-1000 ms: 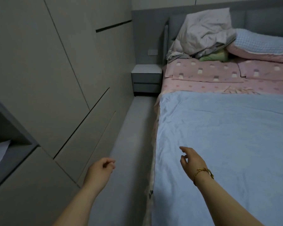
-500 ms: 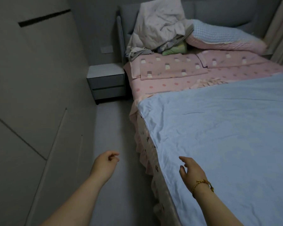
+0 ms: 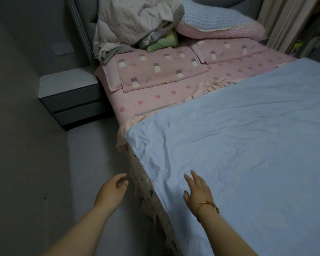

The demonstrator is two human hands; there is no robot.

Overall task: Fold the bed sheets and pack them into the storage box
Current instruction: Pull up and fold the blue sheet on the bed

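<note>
The person's left forearm (image 3: 78,235) and right forearm (image 3: 227,237) come in bare from the bottom edge of the frame. The left hand (image 3: 111,191) and right hand (image 3: 197,191), low in the middle, are bare too. The right wrist wears a thin gold-coloured bracelet (image 3: 208,206) with reddish bits and a small charm (image 3: 217,211) at its right end.

- A light blue sheet (image 3: 248,154) lies spread flat over the bed, its near-left corner (image 3: 131,132) at the mattress edge.
- The right hand (image 3: 198,191), fingers straight, is over the sheet near that edge; a gold bracelet (image 3: 208,206) circles the wrist.
- The left hand (image 3: 112,191) hovers over the floor (image 3: 63,182) beside the bed, fingers loosely curled, holding nothing.
- Pink patterned pillows (image 3: 155,69) and heaped bedding (image 3: 135,21) sit at the headboard end.
- A grey nightstand (image 3: 70,97) stands beside the bed.
</note>
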